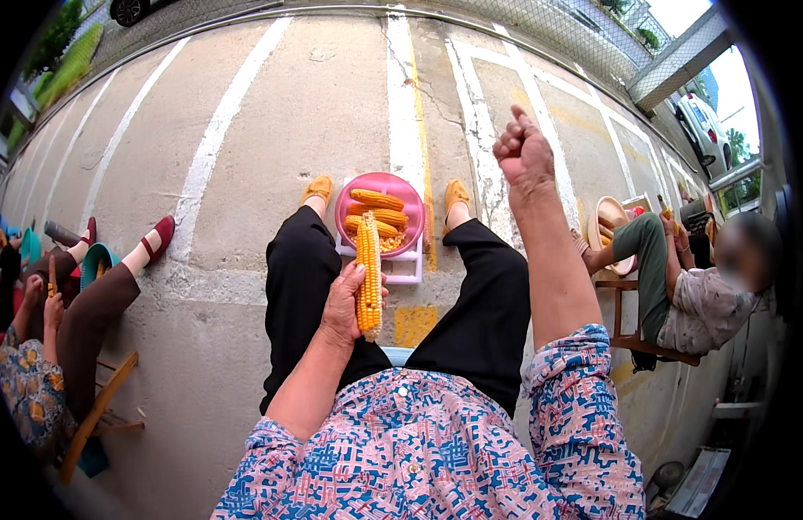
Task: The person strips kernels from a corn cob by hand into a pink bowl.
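Observation:
My left hand (342, 302) grips an upright ear of corn (369, 279) above my lap. Part of the ear's right side and its top show bare, pale cob; yellow kernels cover the rest. My right hand (523, 153) is raised away from the ear, up and to the right, with its fingers curled; whether anything small is inside them cannot be told. Between my feet, a pink plastic basin (417, 201) rests on a small pale stool (408, 279). It holds several yellow ears of corn (377, 198) and loose kernels (393, 243).
On the left, a person (31, 383) holds an ear beside a teal basin (89, 266) and a wooden chair (99, 416). Another person (700, 305) sits at the right near a pale basin (619, 208) with corn. A wire fence (505, 19) runs beyond the painted concrete ground.

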A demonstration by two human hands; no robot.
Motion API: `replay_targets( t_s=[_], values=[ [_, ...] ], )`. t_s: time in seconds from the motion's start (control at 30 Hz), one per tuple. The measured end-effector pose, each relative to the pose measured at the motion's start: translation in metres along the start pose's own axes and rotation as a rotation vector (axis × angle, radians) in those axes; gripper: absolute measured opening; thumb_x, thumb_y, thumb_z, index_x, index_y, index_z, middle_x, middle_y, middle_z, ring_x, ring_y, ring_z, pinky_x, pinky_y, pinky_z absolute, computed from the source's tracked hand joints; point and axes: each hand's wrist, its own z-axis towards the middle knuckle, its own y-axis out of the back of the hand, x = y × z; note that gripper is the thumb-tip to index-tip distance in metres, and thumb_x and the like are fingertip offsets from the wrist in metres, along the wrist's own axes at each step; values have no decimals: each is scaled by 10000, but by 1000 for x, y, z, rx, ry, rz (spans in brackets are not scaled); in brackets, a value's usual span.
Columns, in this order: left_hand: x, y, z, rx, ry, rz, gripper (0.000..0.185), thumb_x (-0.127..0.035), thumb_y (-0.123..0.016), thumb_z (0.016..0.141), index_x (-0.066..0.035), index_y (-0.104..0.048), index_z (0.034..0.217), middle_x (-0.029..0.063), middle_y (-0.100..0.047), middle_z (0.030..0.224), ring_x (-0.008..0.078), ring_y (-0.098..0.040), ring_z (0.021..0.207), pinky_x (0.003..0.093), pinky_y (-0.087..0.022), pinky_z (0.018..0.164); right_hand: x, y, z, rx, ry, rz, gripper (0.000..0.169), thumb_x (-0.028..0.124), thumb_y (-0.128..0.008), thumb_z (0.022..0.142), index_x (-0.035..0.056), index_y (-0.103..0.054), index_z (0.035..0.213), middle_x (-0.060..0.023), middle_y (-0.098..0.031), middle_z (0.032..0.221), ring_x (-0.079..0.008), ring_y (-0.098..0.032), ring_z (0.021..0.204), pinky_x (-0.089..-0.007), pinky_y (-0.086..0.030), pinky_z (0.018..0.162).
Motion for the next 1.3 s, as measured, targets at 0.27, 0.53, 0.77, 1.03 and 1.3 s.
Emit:
replay_targets(
  t_s=[0.27,0.53,0.77,1.03,1.3],
  values=[
    [5,2,5,-43,-16,77,278,-207,-473,934,-33,-456,1150,117,-612,853,180,-629,646,306,-544,584,-163,88,-153,-12,-687,-269,111,128,-528,869,43,-597,890,49,-425,591,-47,-333,421,-188,-265,374],
    [6,5,5,-58,-48,133,285,-220,-490,929,-29,-485,1140,103,-599,864,166,-614,656,276,-531,616,-171,106,-207,84,-806,-299,140,162,-557,883,27,-594,885,43,-421,587,-54,-322,432,-189,-261,402],
    [7,8,9,-48,-48,100,274,-227,-474,939,-36,-489,1136,97,-604,852,174,-621,663,276,-529,582,-158,94,-216,119,-786,-262,161,187,-553,889,30,-583,866,30,-431,600,-53,-328,447,-189,-257,409],
    [8,12,14,15,-3,-6,302,-267,-449,955,-28,-457,1138,116,-605,885,196,-629,692,324,-552,575,-149,88,-219,126,-741,-208,164,212,-574,886,59,-585,829,43,-440,593,-49,-328,432,-188,-247,393],
    [9,11,10,-73,6,24,292,-269,-472,949,-39,-462,1129,114,-611,879,190,-636,678,317,-553,559,-164,103,-213,120,-780,-203,194,221,-564,897,30,-578,859,26,-435,599,-57,-346,452,-191,-259,412]
  ],
)
